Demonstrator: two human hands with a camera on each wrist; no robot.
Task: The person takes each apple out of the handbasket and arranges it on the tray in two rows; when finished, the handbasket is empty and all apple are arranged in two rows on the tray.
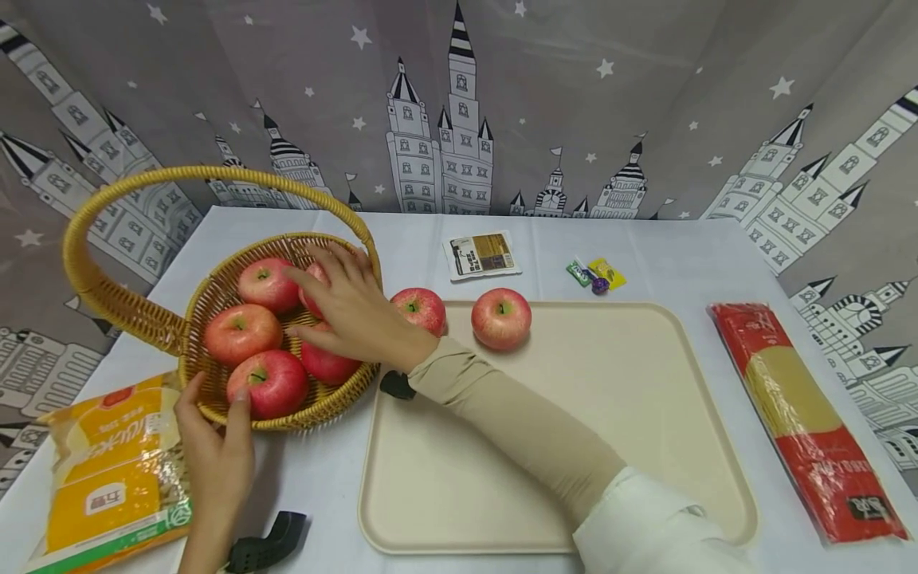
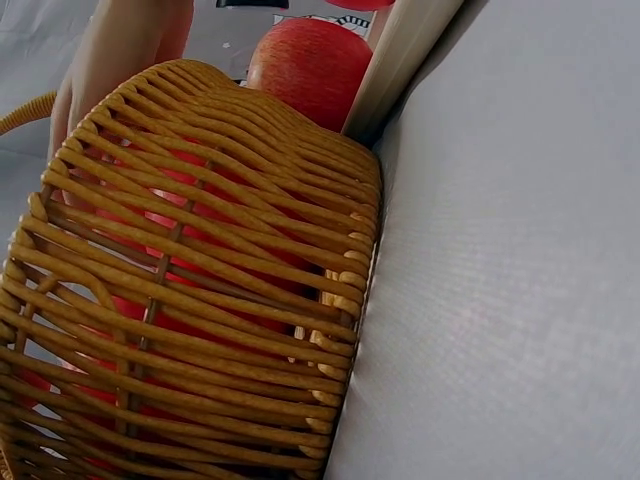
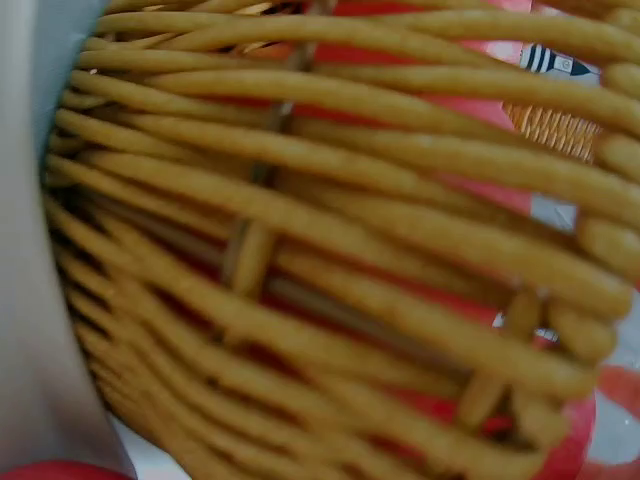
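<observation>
Several red apples (image 1: pixel 266 383) lie in a wicker basket (image 1: pixel 343 408) at the left of the head view, its tall handle arching over the far left. My right hand (image 1: pixel 355 315) reaches into the basket's right side, fingers spread over the apples there and partly hiding two of them. My left hand (image 1: pixel 218 454) is at the near rim, thumb and a finger apart and touching the basket front. Two more apples (image 1: pixel 501 319) stand at the tray's far left edge. The basket's woven wall (image 2: pixel 200 270) fills much of the left wrist view, and its canes (image 3: pixel 330 190) fill the right.
A beige tray (image 1: pixel 559 478) lies right of the basket, under my right forearm. A yellow food bag (image 1: pixel 107 478) is left, a red-and-yellow packet (image 1: pixel 803 414) right. Behind are a flat sachet (image 1: pixel 483 255) and small wrapped sweets (image 1: pixel 598 275). A patterned curtain (image 1: pixel 545 96) hangs behind.
</observation>
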